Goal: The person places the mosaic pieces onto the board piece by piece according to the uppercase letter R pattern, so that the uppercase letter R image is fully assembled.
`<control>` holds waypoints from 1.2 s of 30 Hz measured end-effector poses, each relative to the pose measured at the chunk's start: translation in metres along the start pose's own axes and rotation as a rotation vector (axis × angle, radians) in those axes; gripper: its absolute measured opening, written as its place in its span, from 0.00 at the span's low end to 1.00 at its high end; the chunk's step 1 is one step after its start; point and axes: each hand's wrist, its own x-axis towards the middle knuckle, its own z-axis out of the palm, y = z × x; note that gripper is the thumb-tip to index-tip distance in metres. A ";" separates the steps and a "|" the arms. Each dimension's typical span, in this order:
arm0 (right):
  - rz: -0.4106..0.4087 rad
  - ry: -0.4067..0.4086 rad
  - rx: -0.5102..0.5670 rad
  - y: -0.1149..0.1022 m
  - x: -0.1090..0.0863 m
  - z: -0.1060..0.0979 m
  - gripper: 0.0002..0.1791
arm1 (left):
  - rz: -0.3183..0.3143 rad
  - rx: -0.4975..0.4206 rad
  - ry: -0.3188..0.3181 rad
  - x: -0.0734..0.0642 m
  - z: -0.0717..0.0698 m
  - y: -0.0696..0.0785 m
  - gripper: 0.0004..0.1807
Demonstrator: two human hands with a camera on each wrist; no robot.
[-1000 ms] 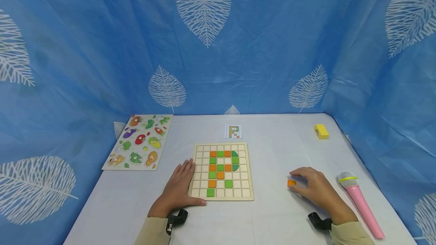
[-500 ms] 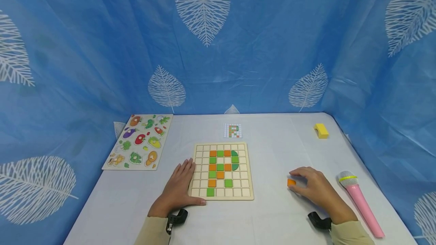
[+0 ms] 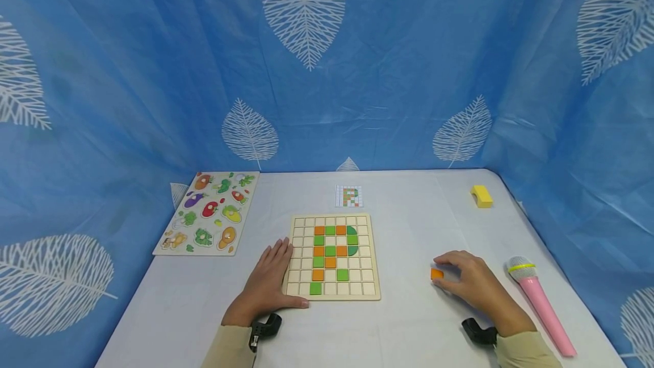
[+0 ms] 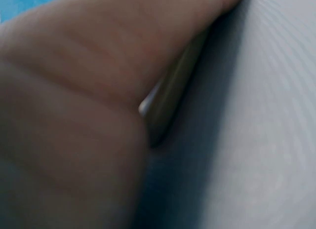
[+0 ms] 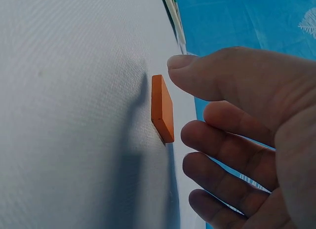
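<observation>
A square wooden grid board (image 3: 368,288) lies in the middle of the white table, with orange and green tiles set in several cells. My left hand (image 3: 265,285) rests against its left side, fingers extended along the edge and thumb at the lower left corner. In the left wrist view the board's edge (image 4: 170,95) shows under the thumb. To the right, one orange square tile (image 5: 160,108) lies flat on the tablecloth. My right hand (image 3: 475,285) hovers beside this tile with thumb and fingers apart; the right wrist view shows a gap between them and the tile.
A small pattern card (image 3: 349,196) lies behind the board. At the back left is a vegetable puzzle board (image 3: 209,223). On the right are a yellow arch block (image 3: 482,197) and a pink toy microphone (image 3: 544,308). Blue leaf-patterned cloth (image 3: 357,101) encloses the table.
</observation>
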 end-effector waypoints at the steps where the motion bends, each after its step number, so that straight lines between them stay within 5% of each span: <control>1: 0.002 -0.001 0.001 0.000 0.000 0.000 0.23 | 0.000 -0.001 0.001 0.000 0.000 0.000 0.81; 36: -0.008 0.008 -0.017 0.001 0.000 0.002 0.22 | -0.008 -0.006 0.001 0.000 0.000 0.001 0.81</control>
